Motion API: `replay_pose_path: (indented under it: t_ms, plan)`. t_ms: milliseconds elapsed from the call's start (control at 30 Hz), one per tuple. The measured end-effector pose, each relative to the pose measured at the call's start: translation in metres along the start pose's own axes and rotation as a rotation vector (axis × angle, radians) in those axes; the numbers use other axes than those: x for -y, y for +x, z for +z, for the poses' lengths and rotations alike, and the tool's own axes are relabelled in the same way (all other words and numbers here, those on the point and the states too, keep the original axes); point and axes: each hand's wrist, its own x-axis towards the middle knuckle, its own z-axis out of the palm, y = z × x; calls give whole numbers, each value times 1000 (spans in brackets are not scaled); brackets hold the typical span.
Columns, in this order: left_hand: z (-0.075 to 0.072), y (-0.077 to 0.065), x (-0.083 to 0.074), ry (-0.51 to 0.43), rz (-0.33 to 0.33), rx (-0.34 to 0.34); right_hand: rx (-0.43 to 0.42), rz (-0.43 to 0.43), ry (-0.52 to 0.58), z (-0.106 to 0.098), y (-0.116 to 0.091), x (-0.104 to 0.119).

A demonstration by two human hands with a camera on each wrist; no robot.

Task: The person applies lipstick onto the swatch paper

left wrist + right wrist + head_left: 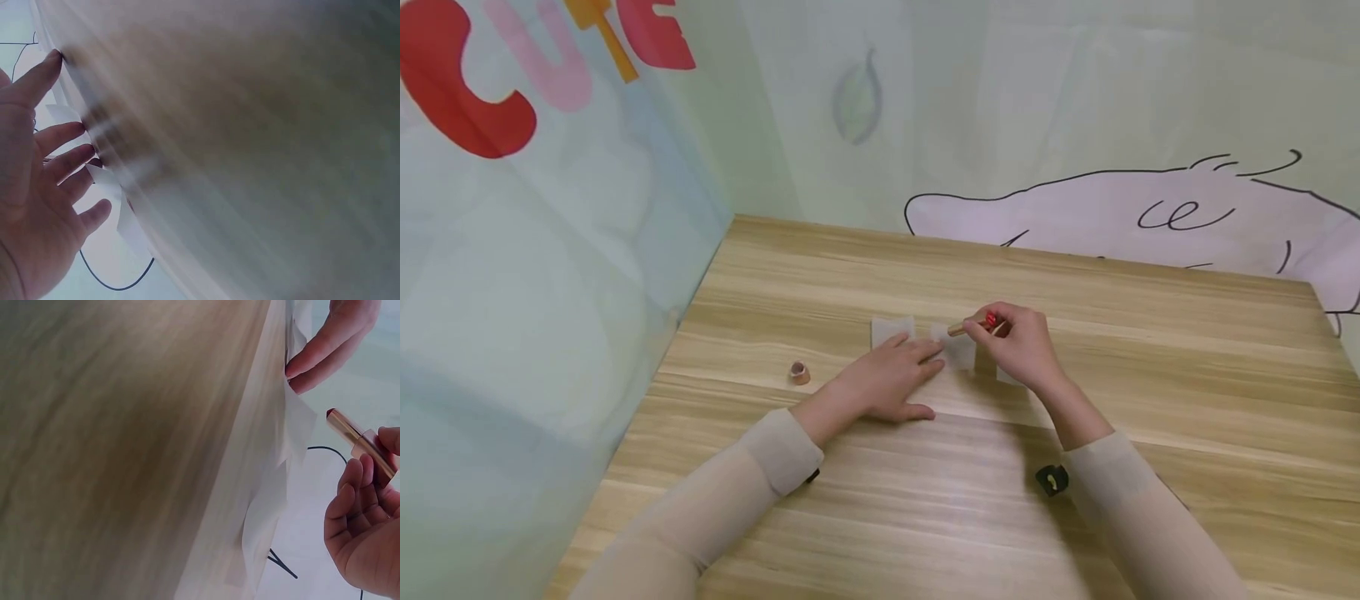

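In the head view my right hand (1018, 343) pinches a gold lipstick (957, 330) between thumb and fingers, above a thin white paper piece (957, 354). The right wrist view shows the dark red tip of the lipstick (340, 424) bare and pointing toward the paper, apart from it. My left hand (895, 379) lies with fingers spread, its fingertips on the papers and the table. Another white paper piece (891, 330) sits just beyond these fingers. In the left wrist view the left hand (47, 187) holds nothing.
A small copper-coloured cap (800, 372) stands on the wooden table (820, 283) left of the left hand. More white paper (1009, 376) shows below the right hand. A small black object (1052, 480) is beside the right sleeve. Printed wall sheets border the table's back and left.
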Motion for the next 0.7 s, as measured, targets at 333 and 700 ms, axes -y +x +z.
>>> replay_pose_path:
  t_ms: [333,700]
  plan:
    - [0,0,1,5,3,3,40,-33,-87,2,3,-4]
    - [0,1,1,8,-1,17,88,-49,-191,3,4,-3]
